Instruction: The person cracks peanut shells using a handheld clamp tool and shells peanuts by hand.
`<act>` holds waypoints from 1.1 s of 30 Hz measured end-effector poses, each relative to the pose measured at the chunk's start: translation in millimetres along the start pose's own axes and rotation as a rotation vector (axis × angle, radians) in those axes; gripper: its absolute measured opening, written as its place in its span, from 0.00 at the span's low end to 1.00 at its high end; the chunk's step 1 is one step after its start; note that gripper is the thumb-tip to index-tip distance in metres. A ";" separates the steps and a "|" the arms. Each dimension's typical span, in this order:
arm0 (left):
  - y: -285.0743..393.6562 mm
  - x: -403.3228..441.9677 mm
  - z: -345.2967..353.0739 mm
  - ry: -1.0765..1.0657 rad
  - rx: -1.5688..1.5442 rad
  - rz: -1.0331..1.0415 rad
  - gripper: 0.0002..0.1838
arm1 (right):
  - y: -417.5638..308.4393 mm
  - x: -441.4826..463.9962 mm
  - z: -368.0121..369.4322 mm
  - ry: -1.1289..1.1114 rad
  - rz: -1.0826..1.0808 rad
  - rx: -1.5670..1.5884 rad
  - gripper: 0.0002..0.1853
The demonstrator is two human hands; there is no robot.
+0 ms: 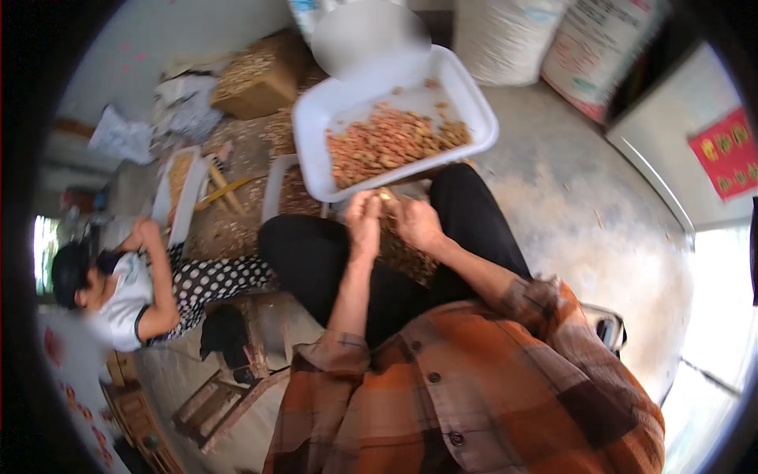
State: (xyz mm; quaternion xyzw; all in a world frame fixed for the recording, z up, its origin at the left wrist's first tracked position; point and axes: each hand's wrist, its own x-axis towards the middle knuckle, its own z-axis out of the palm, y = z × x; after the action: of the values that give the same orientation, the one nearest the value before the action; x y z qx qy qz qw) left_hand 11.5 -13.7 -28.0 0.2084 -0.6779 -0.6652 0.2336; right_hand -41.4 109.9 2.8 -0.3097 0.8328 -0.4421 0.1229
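Observation:
My left hand (363,223) and my right hand (418,224) are close together in front of my knees, fingers closed. Between their fingertips is a small tan peanut pod (385,194), slightly blurred. Just beyond my hands, a white plastic tub (472,103) holds many peanuts (387,142), some pinkish and some tan. Below my hands, between my legs, lies a pile of broken shells (407,257), partly covered by my right forearm.
A second white bin (274,188) with dark reddish contents is left of the tub. A cardboard box (257,83) stands behind it. Another person (130,296) sits at left beside a long white container (184,193). White sacks (505,39) stand at the back; a wooden stool (217,407) is lower left.

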 end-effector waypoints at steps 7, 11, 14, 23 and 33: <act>12.0 0.5 1.0 0.048 -0.370 -0.176 0.08 | 27.1 4.9 20.2 0.100 -0.149 -0.041 0.15; 14.4 2.7 -5.5 0.088 -0.434 -0.224 0.07 | 7.5 7.0 7.4 0.154 0.055 0.284 0.16; 14.7 -4.7 3.4 -0.019 -0.485 -0.247 0.07 | 0.7 11.6 -2.5 0.179 -0.004 0.281 0.11; 12.2 -10.6 7.7 -0.106 -0.444 -0.261 0.07 | 16.4 16.4 3.9 0.114 0.025 0.505 0.09; 9.0 -10.9 12.5 -0.121 -0.483 -0.285 0.08 | 7.3 16.7 -5.0 0.198 0.013 0.316 0.13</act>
State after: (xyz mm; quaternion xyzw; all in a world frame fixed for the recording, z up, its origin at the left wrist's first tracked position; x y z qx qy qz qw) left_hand 13.1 3.1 -19.5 0.1999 -0.4765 -0.8447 0.1396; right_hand -59.7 105.7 0.9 -0.2359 0.7630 -0.5950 0.0903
